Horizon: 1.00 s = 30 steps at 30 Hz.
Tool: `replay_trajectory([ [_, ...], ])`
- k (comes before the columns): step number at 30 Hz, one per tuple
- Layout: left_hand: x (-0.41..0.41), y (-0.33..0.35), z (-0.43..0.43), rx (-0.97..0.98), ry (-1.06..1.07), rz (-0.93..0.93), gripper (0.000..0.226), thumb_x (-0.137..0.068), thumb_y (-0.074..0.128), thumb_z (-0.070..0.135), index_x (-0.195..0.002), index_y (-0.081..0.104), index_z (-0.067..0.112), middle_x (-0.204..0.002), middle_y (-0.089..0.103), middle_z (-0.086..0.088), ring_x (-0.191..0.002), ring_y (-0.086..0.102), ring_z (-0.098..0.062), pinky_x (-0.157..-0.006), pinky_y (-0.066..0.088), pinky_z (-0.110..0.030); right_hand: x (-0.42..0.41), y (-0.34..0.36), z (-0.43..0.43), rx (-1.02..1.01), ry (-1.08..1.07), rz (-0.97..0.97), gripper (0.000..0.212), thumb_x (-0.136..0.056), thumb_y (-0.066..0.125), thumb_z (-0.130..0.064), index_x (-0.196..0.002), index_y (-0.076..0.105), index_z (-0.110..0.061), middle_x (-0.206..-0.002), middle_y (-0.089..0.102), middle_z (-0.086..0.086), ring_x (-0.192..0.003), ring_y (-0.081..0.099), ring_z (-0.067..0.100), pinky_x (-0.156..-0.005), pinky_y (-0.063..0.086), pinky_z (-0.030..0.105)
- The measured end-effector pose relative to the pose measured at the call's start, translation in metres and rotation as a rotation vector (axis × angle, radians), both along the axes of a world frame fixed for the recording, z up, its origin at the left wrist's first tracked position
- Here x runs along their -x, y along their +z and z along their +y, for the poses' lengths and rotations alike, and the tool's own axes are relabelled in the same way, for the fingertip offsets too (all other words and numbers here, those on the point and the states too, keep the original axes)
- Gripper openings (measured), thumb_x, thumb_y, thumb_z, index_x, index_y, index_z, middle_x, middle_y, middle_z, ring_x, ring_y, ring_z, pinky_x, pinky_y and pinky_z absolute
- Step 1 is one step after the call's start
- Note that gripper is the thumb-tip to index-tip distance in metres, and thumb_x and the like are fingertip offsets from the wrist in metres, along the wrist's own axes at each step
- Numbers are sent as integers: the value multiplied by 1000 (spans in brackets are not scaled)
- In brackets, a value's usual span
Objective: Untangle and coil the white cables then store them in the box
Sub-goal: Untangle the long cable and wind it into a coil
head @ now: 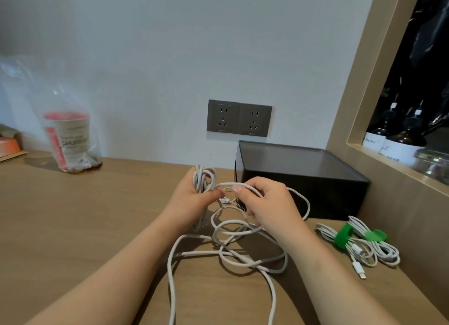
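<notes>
Well, the white cable [233, 247] sprawls in loose, crossing loops on the wooden desk [85, 215] just before the person, with part of it gathered into a bunch held up off the desk. Behind it, against the wall, sits the black box [301, 176]. To the right of the tangle lie coiled cables [386, 249] bound with green ties [342, 237]. Farther back are wall sockets [239, 118], a plastic bag [70, 135] with a cup inside at the left, and dark bottles [398, 140] in the niche at the right. The left hand [187, 198] grips the gathered bunch, thumb across it. The right hand [269, 203] pinches a strand just beside it, fingers curled.
</notes>
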<state>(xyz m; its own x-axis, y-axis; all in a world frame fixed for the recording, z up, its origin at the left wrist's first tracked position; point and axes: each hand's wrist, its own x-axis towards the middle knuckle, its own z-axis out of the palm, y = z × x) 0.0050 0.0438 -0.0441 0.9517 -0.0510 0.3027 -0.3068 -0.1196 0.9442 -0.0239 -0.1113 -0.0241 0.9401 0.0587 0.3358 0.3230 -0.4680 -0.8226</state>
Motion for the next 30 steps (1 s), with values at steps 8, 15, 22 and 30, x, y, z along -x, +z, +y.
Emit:
replay_trajectory([
  [8,-8,8,6,215,-78,13,19,-88,54,-7,-89,44,9,-65,60,-8,-60,63,-15,-57,54,-38,-10,11,7,-665,86,204,19,-96,49,-21,-87,60,-9,-48,36,-2,-39,30,9,-38,33,21],
  [15,-6,15,12,216,-218,110,18,-87,56,-4,-97,46,7,-69,65,-6,-67,67,-19,-63,56,-45,-13,11,-3,-410,-71,-42,17,-91,55,-26,-80,64,-17,-44,45,-11,-38,42,3,-36,30,13],
  [22,0,19,15,-37,-369,216,23,-81,66,0,-97,51,7,-79,68,-7,-75,66,-18,-67,56,-39,-16,4,-18,133,-293,-454,13,-88,56,-31,-88,66,-22,-78,62,-8,-75,56,6,-57,41,13],
  [30,7,24,18,-26,-675,352,25,-72,62,-3,-92,49,6,-92,70,-20,-85,65,-34,-70,58,-37,-16,9,-25,-26,-420,-569,9,-90,57,-25,-81,59,-23,-65,52,-16,-67,51,-8,-56,36,3],
])
